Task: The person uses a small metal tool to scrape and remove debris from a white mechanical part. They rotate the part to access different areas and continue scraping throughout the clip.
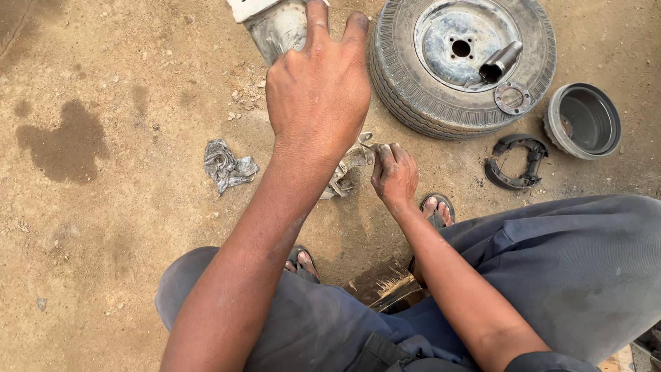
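Our right hand (394, 172) is closed, fingers curled round a small grimy metal part (352, 164) that sits low on the dirt ground (124, 227) just ahead of our feet. Our left hand (318, 93) is raised nearer the camera, fingers spread and open, gripping nothing; its fingertips overlap a dull grey metal piece (279, 27) at the top edge, though we cannot tell whether they touch it. The small part looks stiff and probably greasy, so we judge it slippery and best taken by its edges with a firm pinch. Left of it lies a crumpled grey rag (227, 165), soft and light. Beyond our right hand a small tyre on its rim (413, 83) lies flat, with a short metal tube (501, 62) and a ring (511, 96) resting on it. A round drum (584, 120) and curved brake shoes (515, 162) lie beside the tyre. The white block at the top edge is too cropped to describe; no other labels or packages show.
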